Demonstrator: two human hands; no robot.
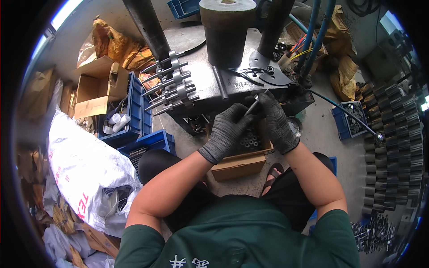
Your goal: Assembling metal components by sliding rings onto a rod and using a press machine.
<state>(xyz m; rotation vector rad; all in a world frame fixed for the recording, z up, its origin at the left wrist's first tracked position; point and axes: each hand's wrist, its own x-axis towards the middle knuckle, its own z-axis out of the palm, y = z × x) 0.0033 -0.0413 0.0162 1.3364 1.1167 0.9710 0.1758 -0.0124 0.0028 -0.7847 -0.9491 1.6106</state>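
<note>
Metal rod (pixel 253 107) slants toward one o'clock between both gloved hands: the left hand (pixel 225 133), between seven and eight, clamps its fingers on the lower end; the right hand (pixel 278 125), at four, pinches near the upper end. At six o'clock sits a cardboard box (pixel 239 169); at eleven, a thick cylinder (pixel 225 40).

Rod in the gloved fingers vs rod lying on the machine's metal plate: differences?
Place: the held rod is in the left hand; the bench rod lies on the metal plate.
Length: the bench rod shows longer, though the held rod may be partly hidden.
Lean: in the picture, the held rod's upper end tips right, the bench rod's left.
Shared: both grey, straight, slim.
</note>
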